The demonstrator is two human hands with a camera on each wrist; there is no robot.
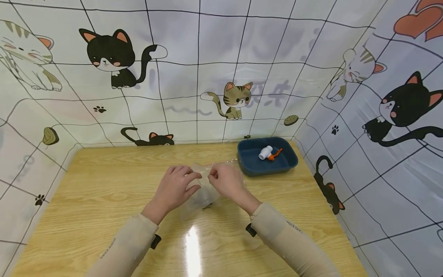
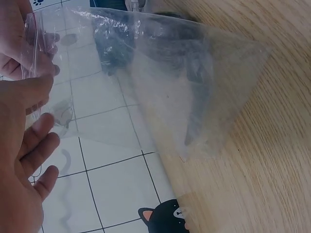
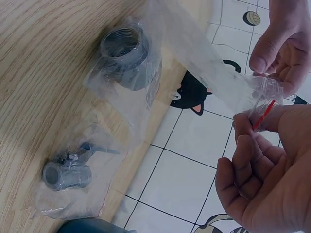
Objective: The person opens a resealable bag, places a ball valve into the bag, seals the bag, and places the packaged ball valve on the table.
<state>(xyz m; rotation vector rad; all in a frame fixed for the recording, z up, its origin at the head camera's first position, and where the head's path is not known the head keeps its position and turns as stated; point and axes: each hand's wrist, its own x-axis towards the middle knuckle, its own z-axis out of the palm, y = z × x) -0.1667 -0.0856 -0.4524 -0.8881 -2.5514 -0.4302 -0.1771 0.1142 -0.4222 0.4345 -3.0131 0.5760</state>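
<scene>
Both hands pinch the mouth of a clear zip bag [image 3: 214, 73], whose red zip strip shows in the right wrist view. My left hand [image 1: 174, 187] has finger and thumb at the bag's edge, its other fingers loosely bent. Close beside it, my right hand [image 1: 226, 179] pinches the strip with thumb and forefinger. The bag's thin film [image 2: 238, 73] hangs spread in the left wrist view. Beneath the hands, a grey threaded pipe fitting [image 3: 124, 51] appears wrapped in clear plastic. Near it, a small grey valve [image 3: 68, 174] with a lever lies in another clear bag.
A dark blue tray [image 1: 249, 169] stands at the table's back right, holding a white fitting [image 1: 265, 152] and an orange-handled piece [image 1: 275, 154]. Cat-printed sheeting [image 1: 180, 80] walls the back and sides of the wooden table [image 1: 110, 184].
</scene>
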